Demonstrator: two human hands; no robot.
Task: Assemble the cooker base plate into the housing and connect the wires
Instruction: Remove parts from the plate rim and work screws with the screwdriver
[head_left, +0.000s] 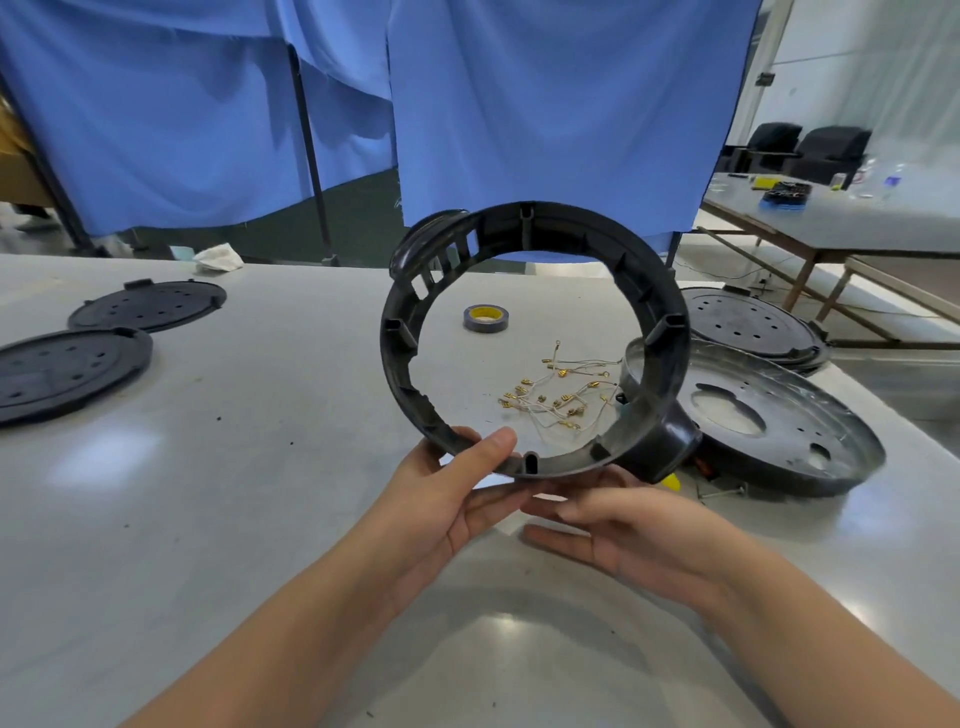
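Left hand (447, 499) gripping housing (535, 343) (black, ribbed), upright

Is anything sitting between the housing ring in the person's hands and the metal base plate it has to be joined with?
Nothing visible blocks it. The housing ring is held up off the table by the left hand, with the right hand open beneath it. The base plate lies just right of it; the loose wires lie behind the ring.

The left hand (447, 499) is pinching with thumb on top; the right hand (623, 540) is lying open, fingers straight.
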